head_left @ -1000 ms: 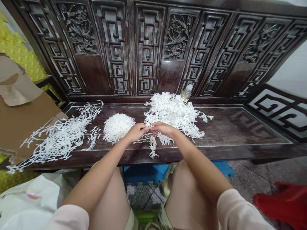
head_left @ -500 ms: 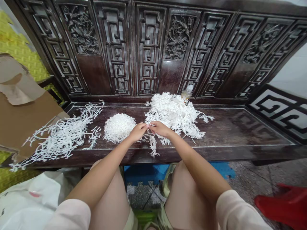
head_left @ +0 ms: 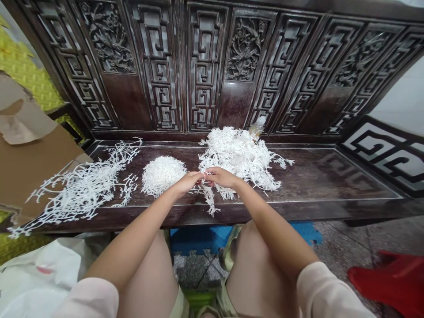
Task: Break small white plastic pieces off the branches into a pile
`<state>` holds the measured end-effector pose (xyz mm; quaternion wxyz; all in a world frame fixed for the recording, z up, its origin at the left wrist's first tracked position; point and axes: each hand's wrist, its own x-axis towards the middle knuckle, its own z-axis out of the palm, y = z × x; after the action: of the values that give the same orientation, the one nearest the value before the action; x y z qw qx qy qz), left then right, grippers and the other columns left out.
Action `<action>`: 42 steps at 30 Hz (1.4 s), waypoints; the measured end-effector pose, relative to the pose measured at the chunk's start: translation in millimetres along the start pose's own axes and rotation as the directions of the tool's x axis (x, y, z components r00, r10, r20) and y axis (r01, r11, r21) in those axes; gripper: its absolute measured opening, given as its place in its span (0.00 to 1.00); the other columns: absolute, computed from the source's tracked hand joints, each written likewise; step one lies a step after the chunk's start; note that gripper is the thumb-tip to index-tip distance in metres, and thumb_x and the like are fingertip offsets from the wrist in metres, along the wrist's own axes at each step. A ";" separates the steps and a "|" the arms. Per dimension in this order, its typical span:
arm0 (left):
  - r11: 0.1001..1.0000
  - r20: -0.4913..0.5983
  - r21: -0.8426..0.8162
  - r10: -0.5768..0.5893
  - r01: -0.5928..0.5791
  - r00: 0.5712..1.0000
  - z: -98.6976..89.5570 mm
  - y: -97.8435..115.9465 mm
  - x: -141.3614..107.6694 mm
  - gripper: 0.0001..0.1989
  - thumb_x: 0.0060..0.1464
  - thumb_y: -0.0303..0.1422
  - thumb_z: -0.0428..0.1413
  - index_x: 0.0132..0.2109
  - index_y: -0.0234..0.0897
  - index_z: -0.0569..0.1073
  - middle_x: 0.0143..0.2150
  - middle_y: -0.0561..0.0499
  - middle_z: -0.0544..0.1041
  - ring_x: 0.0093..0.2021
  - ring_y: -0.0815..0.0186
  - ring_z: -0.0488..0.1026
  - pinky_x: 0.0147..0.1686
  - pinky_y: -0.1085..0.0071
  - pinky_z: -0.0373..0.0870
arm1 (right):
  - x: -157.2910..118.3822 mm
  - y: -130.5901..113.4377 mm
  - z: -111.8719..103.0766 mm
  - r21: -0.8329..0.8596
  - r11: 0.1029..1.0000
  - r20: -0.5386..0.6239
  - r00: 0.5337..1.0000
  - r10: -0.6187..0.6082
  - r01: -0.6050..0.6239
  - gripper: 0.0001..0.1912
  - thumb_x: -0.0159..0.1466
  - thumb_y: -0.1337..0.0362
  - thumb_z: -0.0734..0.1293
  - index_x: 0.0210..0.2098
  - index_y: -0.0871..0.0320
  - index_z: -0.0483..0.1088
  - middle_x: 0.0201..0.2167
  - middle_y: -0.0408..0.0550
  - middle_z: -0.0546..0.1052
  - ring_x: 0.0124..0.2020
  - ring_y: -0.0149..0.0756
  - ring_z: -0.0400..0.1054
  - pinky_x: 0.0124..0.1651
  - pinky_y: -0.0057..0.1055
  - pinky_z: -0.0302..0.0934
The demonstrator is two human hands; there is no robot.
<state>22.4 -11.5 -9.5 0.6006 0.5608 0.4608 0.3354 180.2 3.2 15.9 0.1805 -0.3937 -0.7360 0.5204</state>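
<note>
My left hand (head_left: 188, 183) and my right hand (head_left: 222, 177) meet over the front of the bench seat, fingertips together. Between them is a white branched plastic strip (head_left: 209, 201), whose lower end dangles at the seat's front edge. Both hands are closed in a pinch on it; the exact grip is hidden by the fingers. Beside my left hand lies a round heap of small white pieces (head_left: 164, 174). Behind and right of my right hand rises a larger pile of white branched strips (head_left: 236, 152). Thin bare white stems (head_left: 82, 190) lie tangled at the left.
The dark wooden bench (head_left: 331, 181) has a carved back. A clear bottle (head_left: 257, 126) stands behind the large pile. Cardboard (head_left: 39, 163) leans at the left end, above a white plastic bag (head_left: 43, 274). Something red (head_left: 391, 278) is on the floor at right.
The hands stay together at nearly the same spot, with the left wrist slightly lower and further left. The view has shifted a little; the piles look the same.
</note>
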 end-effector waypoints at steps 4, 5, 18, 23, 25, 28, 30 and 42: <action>0.984 0.017 -0.175 0.019 -0.015 1.000 2.4 8.1 -5.0 0.10 0.42 0.37 0.51 0.25 0.33 0.66 0.21 0.55 0.63 0.24 0.73 0.59 0.28 0.74 0.56 | -1.6 -7.1 -1.5 0.122 0.988 -0.017 0.996 -0.089 0.090 0.10 0.53 0.59 0.62 0.25 0.61 0.65 0.20 0.39 0.64 0.21 0.24 0.55 0.27 0.24 0.51; 0.979 0.014 -0.200 0.031 -0.028 0.999 2.9 10.4 -6.5 0.10 0.42 0.36 0.51 0.25 0.32 0.66 0.22 0.55 0.63 0.24 0.74 0.59 0.28 0.74 0.56 | -1.9 -8.8 -1.3 0.132 0.984 -0.036 0.993 -0.114 0.118 0.09 0.53 0.60 0.62 0.25 0.61 0.65 0.21 0.40 0.65 0.22 0.24 0.55 0.28 0.24 0.51; 0.966 0.040 -0.248 0.084 -0.072 0.996 1.0 22.5 -17.2 0.11 0.46 0.37 0.52 0.26 0.32 0.67 0.23 0.54 0.64 0.26 0.73 0.59 0.31 0.72 0.56 | -4.7 -19.6 3.1 0.435 0.900 -0.003 1.000 -0.011 0.011 0.04 0.53 0.67 0.61 0.26 0.61 0.67 0.25 0.44 0.71 0.25 0.25 0.60 0.30 0.26 0.53; 0.907 0.100 -0.408 0.162 -0.108 0.982 5.2 34.2 -30.2 0.11 0.46 0.36 0.53 0.25 0.32 0.66 0.23 0.54 0.63 0.27 0.73 0.60 0.33 0.72 0.57 | -6.2 -22.3 3.2 0.508 0.859 -0.043 0.998 -0.046 0.062 0.04 0.52 0.66 0.62 0.25 0.61 0.67 0.24 0.44 0.72 0.25 0.26 0.63 0.30 0.26 0.54; 0.896 0.134 -0.431 0.183 -0.109 0.974 4.7 36.0 -33.2 0.11 0.47 0.36 0.53 0.25 0.32 0.67 0.23 0.54 0.63 0.28 0.73 0.60 0.36 0.71 0.57 | -6.3 -21.9 3.9 0.553 0.829 -0.068 0.996 -0.057 0.085 0.04 0.51 0.65 0.63 0.24 0.61 0.66 0.23 0.44 0.72 0.26 0.27 0.64 0.31 0.27 0.55; 0.888 0.155 -0.443 0.207 -0.119 0.966 2.2 34.8 -34.3 0.10 0.47 0.36 0.53 0.27 0.32 0.68 0.24 0.54 0.64 0.29 0.73 0.61 0.37 0.72 0.57 | -6.4 -21.7 5.0 0.615 0.785 -0.079 0.996 -0.037 0.078 0.05 0.49 0.65 0.65 0.24 0.60 0.65 0.23 0.43 0.72 0.27 0.28 0.65 0.33 0.27 0.57; 0.884 0.161 -0.449 0.224 -0.131 0.961 1.1 33.3 -34.5 0.09 0.47 0.36 0.53 0.29 0.32 0.68 0.24 0.54 0.64 0.28 0.73 0.60 0.36 0.73 0.58 | -6.4 -22.1 5.7 0.641 0.765 -0.072 0.997 -0.019 0.061 0.05 0.48 0.66 0.65 0.24 0.60 0.65 0.23 0.42 0.71 0.27 0.28 0.66 0.34 0.27 0.57; 0.971 -0.012 0.096 0.223 -0.221 0.975 -16.4 26.7 -22.6 0.14 0.51 0.42 0.46 0.28 0.35 0.65 0.25 0.54 0.64 0.30 0.70 0.62 0.35 0.72 0.58 | -0.4 -19.2 8.5 0.333 0.943 -0.168 0.985 0.047 0.011 0.09 0.53 0.60 0.61 0.23 0.61 0.64 0.18 0.37 0.61 0.19 0.23 0.52 0.29 0.27 0.52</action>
<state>2.2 -22.4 21.6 0.5271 0.6327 0.4170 0.3847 167.2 -5.3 30.1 0.3029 -0.4081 -0.6153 0.6026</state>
